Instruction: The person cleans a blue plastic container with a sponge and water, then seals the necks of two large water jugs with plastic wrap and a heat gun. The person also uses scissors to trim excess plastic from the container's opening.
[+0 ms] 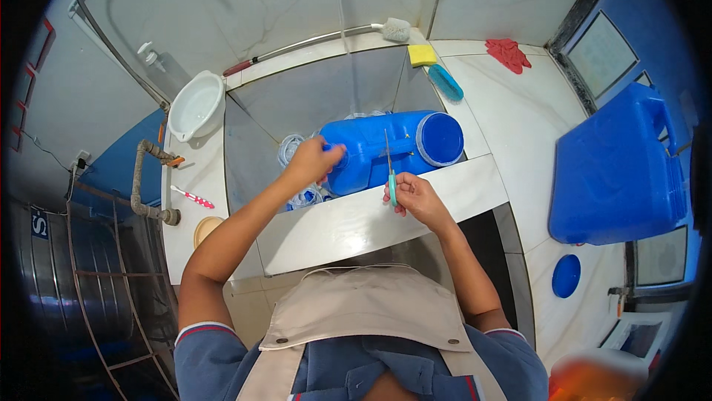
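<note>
A blue plastic jug (354, 141) lies on its side across the sink, its round blue lid (443, 138) facing right. My left hand (315, 159) is closed on the jug's left end, with the fingertips partly hidden. Near the sink's front edge, my right hand (415, 199) grips scissors (392, 187) by their teal handles. Their thin metal blades point away from me and pass in front of the jug's side. Clear plastic containers (291, 150) with some blue parts show under and behind the jug.
A white basin (196, 106) stands left of the sink, above a pink-and-white toothbrush (192, 196). A long-handled brush (319, 39), yellow sponge (422, 55) and blue scrub brush (446, 83) line the back. To the right are a red cloth (508, 55), large blue jerrycan (617, 171) and blue cap (566, 275).
</note>
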A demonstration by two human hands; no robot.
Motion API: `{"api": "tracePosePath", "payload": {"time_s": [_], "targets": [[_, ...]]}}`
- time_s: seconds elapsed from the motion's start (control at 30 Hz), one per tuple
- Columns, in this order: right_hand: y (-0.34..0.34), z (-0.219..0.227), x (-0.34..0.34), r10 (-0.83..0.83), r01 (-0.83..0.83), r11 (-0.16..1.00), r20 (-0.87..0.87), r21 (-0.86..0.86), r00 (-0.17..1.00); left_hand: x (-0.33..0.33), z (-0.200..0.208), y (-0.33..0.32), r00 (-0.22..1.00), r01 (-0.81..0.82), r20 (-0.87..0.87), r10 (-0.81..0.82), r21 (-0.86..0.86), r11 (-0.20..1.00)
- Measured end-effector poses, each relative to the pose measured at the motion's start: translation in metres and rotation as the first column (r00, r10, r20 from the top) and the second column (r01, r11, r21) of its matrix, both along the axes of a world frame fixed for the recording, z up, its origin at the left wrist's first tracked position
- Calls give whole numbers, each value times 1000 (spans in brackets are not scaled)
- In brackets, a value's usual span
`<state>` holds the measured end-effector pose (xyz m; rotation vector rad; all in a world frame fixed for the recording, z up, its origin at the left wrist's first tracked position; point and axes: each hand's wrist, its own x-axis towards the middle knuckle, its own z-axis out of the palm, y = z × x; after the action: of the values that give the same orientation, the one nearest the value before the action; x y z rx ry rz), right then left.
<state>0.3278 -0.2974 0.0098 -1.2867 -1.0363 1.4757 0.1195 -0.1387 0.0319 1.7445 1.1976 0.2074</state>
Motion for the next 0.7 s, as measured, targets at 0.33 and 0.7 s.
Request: {"api": "tracePosePath", "payload": {"time_s": [0.33, 0.7], "targets": [[6, 26, -26, 161, -181, 983, -324, -32, 932, -17, 0, -17, 960, -53, 276, -51, 354, 934], [7, 46, -53, 184, -387, 906, -664, -171, 724, -30, 11, -37, 911, -183, 408, -51, 512, 839]]}}
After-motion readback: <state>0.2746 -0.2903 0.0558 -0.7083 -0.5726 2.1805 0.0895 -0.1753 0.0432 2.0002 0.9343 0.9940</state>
